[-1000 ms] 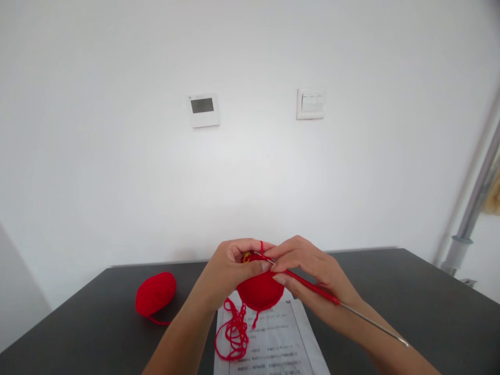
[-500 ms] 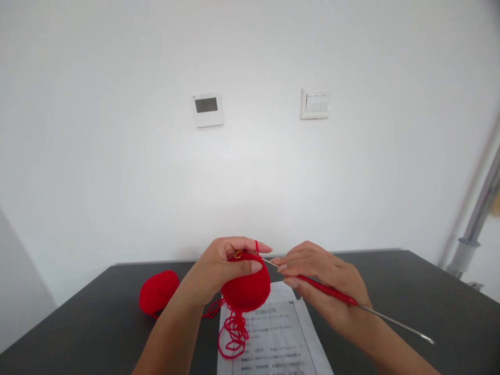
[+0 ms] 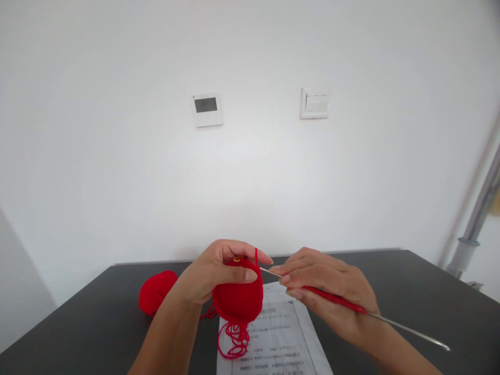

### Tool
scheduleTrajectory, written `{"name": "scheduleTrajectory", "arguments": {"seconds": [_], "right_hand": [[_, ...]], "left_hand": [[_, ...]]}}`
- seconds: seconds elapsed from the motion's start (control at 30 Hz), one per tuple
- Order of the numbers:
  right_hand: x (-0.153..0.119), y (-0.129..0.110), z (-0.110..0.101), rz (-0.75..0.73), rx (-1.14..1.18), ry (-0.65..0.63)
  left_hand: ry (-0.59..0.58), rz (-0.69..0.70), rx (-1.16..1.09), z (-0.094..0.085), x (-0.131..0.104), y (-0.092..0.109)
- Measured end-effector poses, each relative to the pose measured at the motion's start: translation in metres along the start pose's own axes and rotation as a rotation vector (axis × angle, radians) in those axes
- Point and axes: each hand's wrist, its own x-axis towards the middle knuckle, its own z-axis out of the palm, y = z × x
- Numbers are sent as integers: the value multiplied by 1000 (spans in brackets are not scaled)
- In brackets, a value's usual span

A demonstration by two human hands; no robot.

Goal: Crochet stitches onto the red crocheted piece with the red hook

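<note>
While the left hand point(image 3: 222, 271) pinches a rounded red crocheted piece point(image 3: 239, 296) between thumb and fingers, red yarn looped over its index finger, the right hand point(image 3: 332, 289) grips a red-handled metal hook point(image 3: 338, 298), its tip at the piece's right edge, in the head view. A small yellow marker point(image 3: 236, 259) sits at the top of the piece. Below the piece, loose red yarn point(image 3: 234, 341) lies tangled on a printed sheet point(image 3: 281, 338). Left of the piece, a red yarn ball point(image 3: 157, 291) rests on the dark table point(image 3: 97, 317). Above the piece, a panel with a dark display point(image 3: 207, 110) and a white switch point(image 3: 314, 103) are mounted on the wall point(image 3: 250, 172).
</note>
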Motion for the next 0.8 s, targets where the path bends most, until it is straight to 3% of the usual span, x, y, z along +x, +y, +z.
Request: {"name": "scheduleTrajectory", "arguments": {"seconds": [0.2,0.47,0.8], "right_hand": [[1,0,-8,-37,-2,-128],[-1,1,-4,21,134,-54],[4,3,-17,-57,118,-214]], "left_hand": [[-41,-5,-26,-2,1,-1],[-69,2,-23,-3,2,-2],[-125,-12,44,-4,5,1]]}}
